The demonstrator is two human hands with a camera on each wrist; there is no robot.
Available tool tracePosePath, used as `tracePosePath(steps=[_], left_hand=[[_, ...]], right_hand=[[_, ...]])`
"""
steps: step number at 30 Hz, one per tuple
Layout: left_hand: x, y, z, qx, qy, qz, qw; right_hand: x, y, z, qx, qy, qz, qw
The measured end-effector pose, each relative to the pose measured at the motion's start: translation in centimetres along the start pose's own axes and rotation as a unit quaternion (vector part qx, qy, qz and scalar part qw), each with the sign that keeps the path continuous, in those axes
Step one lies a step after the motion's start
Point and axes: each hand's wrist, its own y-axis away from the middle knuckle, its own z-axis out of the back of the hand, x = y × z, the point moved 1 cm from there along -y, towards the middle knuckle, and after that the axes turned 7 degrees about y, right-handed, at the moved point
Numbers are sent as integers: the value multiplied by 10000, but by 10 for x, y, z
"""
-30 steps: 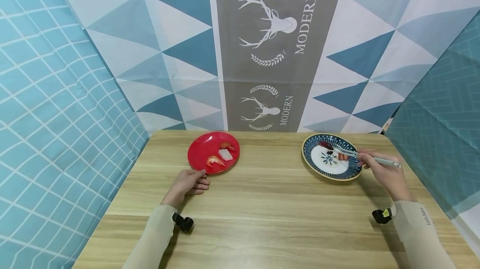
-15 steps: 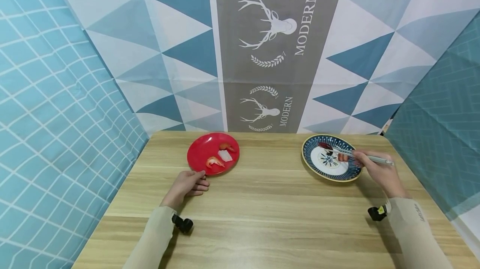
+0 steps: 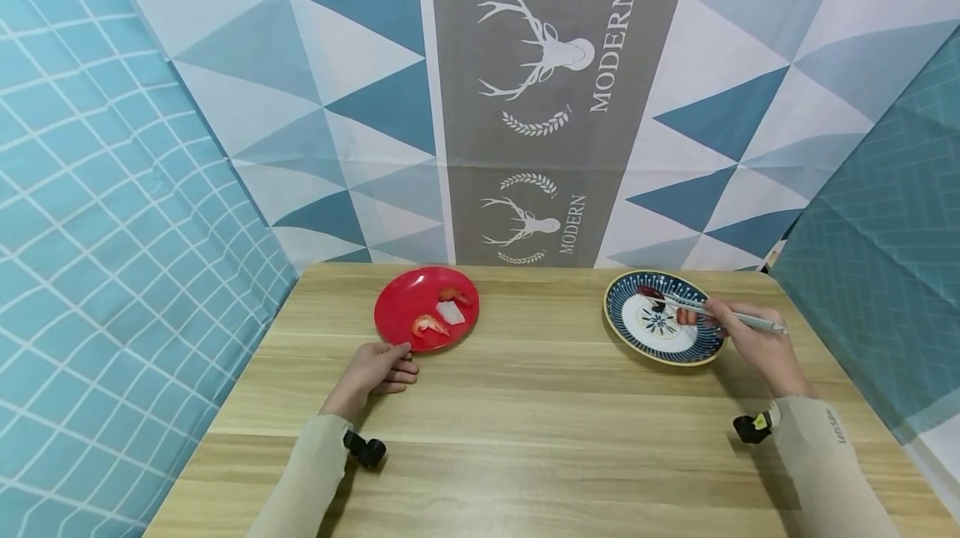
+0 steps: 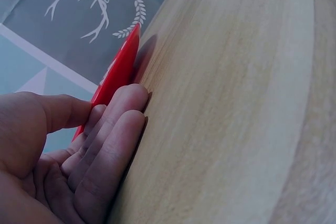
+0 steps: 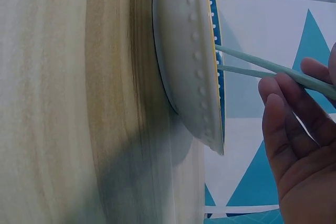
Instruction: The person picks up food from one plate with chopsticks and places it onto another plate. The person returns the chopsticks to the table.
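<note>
At the near rim of the red plate (image 3: 401,302), my left hand (image 3: 371,376) pinches the edge between thumb and forefinger. The left wrist view shows the thumb on the red rim (image 4: 118,72) and the other fingers below it, near the tabletop. On that plate lie an orange-white shrimp (image 3: 428,324), a white piece (image 3: 451,312) and a brownish piece (image 3: 454,294). My right hand (image 3: 763,352) holds pale green chopsticks (image 3: 761,322) over a blue-and-white patterned dish (image 3: 678,345). Their tips reach a dark red and black piece (image 3: 654,298); whether they grip it, I cannot tell. A reddish-brown piece (image 3: 686,316) lies beside the chopsticks.
Both dishes stand towards the back of a wooden table (image 3: 517,421), with a wide stretch of tabletop between them. A patterned cloth (image 3: 525,105) hangs behind the table. Blue gridded cloth (image 3: 150,255) borders the left, teal cloth (image 3: 877,271) the right.
My right hand and the chopsticks have shifted slightly left, mostly in the first half second. My left hand and the red plate have stayed in place.
</note>
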Motion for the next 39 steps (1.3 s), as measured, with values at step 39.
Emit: tracePosePath(steps=[39], left_hand=[[1,-4,0,-15,3,27,10000]], right_hand=[[13,13,14,-465,534,909,9933]])
